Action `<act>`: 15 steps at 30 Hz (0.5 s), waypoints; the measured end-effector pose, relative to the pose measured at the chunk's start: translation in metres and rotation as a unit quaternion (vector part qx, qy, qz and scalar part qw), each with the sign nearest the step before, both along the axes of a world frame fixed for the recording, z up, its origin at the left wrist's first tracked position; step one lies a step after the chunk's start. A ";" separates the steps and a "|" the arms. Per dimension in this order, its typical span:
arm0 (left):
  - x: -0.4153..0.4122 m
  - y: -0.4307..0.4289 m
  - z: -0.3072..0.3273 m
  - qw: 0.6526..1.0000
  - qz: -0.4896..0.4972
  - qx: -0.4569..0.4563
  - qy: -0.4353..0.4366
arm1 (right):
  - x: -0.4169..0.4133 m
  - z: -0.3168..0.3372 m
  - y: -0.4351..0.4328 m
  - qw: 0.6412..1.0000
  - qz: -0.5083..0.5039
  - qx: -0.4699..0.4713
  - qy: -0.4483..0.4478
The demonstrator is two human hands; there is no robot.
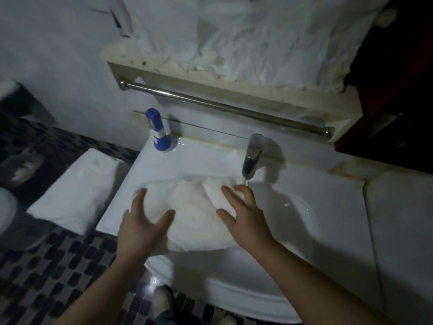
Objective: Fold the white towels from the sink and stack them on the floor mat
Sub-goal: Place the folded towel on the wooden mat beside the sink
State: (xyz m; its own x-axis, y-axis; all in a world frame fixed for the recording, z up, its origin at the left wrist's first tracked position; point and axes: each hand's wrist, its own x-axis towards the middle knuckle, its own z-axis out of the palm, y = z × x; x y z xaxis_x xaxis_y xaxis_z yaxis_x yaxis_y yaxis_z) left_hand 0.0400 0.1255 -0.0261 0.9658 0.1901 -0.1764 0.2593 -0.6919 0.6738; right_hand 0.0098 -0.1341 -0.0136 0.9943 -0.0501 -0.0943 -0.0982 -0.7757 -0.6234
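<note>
We see 1 white towel (192, 212) lying bunched across the sink (269, 273), over the left part of the basin and up toward its back edge, just below the chrome tap (251, 158). Our left hand (143, 228) rests on the towel's left side, fingers spread and open, the thumb lying on the cloth. Our right hand (243, 219) presses on the towel's right side, fingers also spread, not closed around anything, with a folded flap of cloth under the fingertips. A blue and white bottle (158, 131) stands at the sink's back left corner. Left of the sink, down on the dark tiled floor (46, 266), lies a folded white stack (77, 191). A metal rail (225, 106) runs along the wall above.
</note>
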 end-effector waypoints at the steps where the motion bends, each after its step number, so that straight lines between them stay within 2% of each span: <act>1: 0.002 0.011 0.006 1.000 0.019 -0.005 -0.019 | 0.011 0.007 0.012 1.000 0.016 -0.008 -0.014; 9: 0.018 0.117 0.020 0.983 0.164 -0.019 -0.074 | 0.094 0.025 0.134 0.979 0.164 -0.055 -0.111; 15: 0.043 0.198 0.018 0.959 0.265 -0.012 -0.102 | 0.167 0.025 0.235 0.958 0.246 -0.076 -0.130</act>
State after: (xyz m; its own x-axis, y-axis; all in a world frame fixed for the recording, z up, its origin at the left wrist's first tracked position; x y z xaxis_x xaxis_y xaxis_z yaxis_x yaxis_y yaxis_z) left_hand 0.0827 0.3231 -0.0079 0.7502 0.6612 -0.0047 0.4313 -0.4839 0.7614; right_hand 0.1768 0.1009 0.0112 0.8899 0.4367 0.1317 0.4458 -0.7718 -0.4535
